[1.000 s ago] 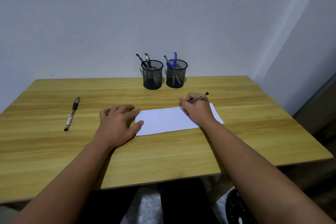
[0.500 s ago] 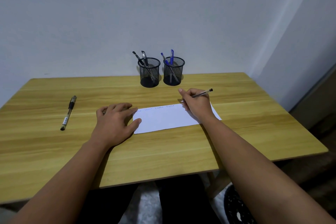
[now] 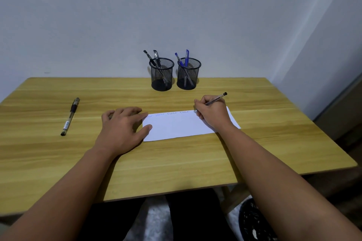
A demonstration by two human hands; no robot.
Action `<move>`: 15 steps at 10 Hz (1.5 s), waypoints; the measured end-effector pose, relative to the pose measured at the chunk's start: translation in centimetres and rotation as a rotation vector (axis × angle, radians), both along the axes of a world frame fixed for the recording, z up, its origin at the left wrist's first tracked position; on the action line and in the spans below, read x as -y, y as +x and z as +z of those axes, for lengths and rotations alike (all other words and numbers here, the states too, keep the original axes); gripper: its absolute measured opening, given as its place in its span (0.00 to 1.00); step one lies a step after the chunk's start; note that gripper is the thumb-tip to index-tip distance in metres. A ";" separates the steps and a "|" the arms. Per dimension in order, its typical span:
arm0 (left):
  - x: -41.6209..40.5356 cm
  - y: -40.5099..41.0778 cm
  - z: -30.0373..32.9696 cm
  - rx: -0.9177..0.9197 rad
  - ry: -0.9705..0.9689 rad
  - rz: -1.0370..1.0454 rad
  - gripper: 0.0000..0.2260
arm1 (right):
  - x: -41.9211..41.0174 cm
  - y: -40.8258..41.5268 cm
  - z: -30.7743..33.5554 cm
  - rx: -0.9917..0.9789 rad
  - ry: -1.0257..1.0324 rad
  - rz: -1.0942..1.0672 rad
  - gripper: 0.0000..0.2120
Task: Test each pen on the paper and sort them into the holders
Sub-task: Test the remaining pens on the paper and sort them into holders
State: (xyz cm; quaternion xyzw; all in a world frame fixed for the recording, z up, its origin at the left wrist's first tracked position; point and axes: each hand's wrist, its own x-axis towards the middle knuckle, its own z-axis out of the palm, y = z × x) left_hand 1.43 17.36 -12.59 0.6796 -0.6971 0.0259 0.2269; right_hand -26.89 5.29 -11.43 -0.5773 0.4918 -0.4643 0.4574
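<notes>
Two mesh holders [image 3: 161, 74] [image 3: 189, 73] stand side by side at the back of the table [image 3: 176, 162] with two pens each, one pen [image 3: 70, 116] lies alone at left, and the right hand [image 3: 212, 112] pinches a sixth pen [image 3: 215, 100] against the single paper [image 3: 182, 126] while the left hand [image 3: 122, 127], fingers relaxed, presses its edge.

wooden table [image 3: 176, 162] | far centre: two black mesh holders side by side, left holder [image 3: 162, 74], right holder [image 3: 188, 73] | centre: white paper [image 3: 176, 126] | left: capped pen [image 3: 70, 116] lying flat, well apart from paper
</notes>
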 end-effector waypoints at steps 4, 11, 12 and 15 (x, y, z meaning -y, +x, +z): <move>0.0 -0.1 0.0 -0.006 0.000 -0.009 0.25 | 0.0 -0.1 0.0 -0.006 -0.034 -0.040 0.18; 0.0 0.0 0.0 -0.001 0.011 -0.003 0.25 | 0.0 -0.1 0.0 -0.073 -0.060 -0.111 0.16; 0.1 -0.1 0.1 0.005 0.012 -0.004 0.25 | -0.1 -0.1 0.1 -0.045 -0.045 -0.121 0.16; 0.0 -0.1 0.0 -0.008 0.012 -0.008 0.25 | -0.1 -0.1 0.3 -0.133 -0.098 -0.129 0.19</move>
